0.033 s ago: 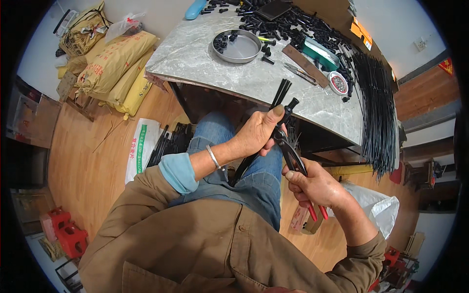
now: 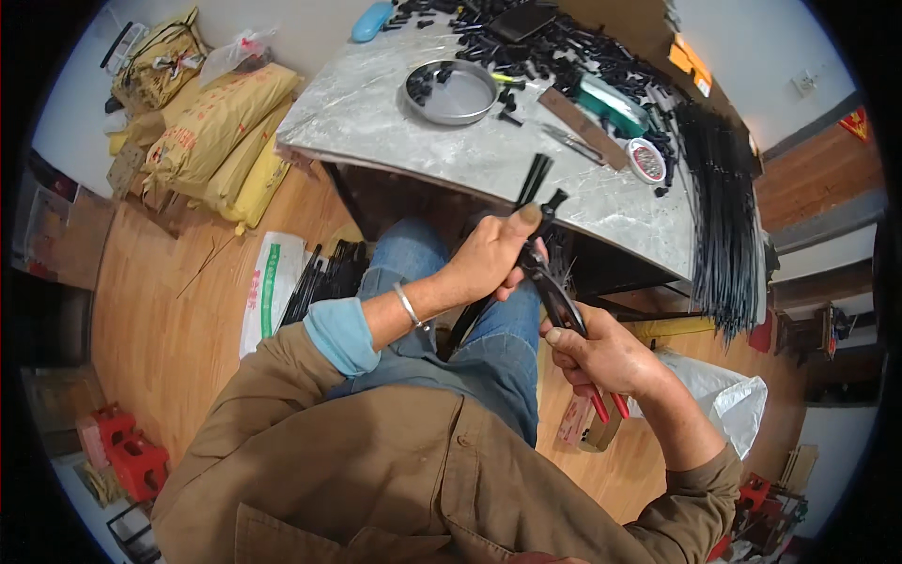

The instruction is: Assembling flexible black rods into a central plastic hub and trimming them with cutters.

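Note:
My left hand (image 2: 490,254), with a silver bangle at its wrist, is closed round a bundle of thin black rods (image 2: 536,179) whose ends stick up past the thumb. Beside the thumb a short black tube-like fitting (image 2: 555,200) points up and right; the hand hides its lower part. My right hand (image 2: 601,350) grips black pliers (image 2: 556,299) with red handle ends. Their jaws reach up to the left fingers, just below the fitting; whether they bite on anything is hidden. Both hands are above my thighs, at the table's near edge.
On the grey table (image 2: 357,122) stand a round metal tray (image 2: 460,99) holding small black parts, a green box (image 2: 611,105) and a white tub (image 2: 646,161). Black fittings (image 2: 526,56) pile up behind. Long black rods (image 2: 719,216) overhang the right edge; sacks (image 2: 221,122) lie left.
The whole view has shifted slightly, so the table and its things sit a little further left. The fitting and the pliers look slightly blurred now; both hands keep their grips.

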`<state>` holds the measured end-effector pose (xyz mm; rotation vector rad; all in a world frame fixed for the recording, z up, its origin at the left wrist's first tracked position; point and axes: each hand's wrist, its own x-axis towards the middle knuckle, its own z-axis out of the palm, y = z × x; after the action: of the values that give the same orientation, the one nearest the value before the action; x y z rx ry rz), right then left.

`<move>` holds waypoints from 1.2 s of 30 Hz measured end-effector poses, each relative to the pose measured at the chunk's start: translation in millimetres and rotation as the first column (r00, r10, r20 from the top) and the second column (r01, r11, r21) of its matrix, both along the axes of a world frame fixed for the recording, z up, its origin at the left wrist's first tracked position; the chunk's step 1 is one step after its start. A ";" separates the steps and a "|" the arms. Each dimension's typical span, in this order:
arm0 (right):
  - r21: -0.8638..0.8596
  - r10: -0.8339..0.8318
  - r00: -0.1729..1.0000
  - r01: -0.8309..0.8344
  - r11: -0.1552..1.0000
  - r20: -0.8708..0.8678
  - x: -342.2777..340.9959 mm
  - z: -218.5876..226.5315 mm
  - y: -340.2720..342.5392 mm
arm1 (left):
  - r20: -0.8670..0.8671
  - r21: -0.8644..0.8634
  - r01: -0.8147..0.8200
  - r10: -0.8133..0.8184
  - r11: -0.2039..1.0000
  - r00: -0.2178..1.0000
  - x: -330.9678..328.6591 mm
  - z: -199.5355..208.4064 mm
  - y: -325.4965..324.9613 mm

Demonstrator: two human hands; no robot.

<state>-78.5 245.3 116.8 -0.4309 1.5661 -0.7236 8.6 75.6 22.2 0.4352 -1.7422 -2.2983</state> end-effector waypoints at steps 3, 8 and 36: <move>-0.101 0.124 0.952 -0.158 0.982 -0.280 -16.4 -20.3 -9.3 | 0.025 0.019 -0.160 0.159 0.987 0.987 -4.2 -4.2 -3.1; 0.075 0.146 0.227 -0.293 0.953 -0.963 -80.2 -69.5 -38.5 | -0.017 -0.037 -0.391 0.390 0.920 0.921 -18.7 -33.0 -22.9; -0.749 -0.682 0.640 0.631 0.203 0.354 -35.4 -125.4 55.8 | 0.064 0.832 -0.180 0.232 0.525 0.971 22.2 -49.2 -6.8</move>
<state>-113.9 301.1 -8.6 -0.4355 1.3059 -2.2540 30.8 68.8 -27.0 0.6696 -0.3689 -2.7643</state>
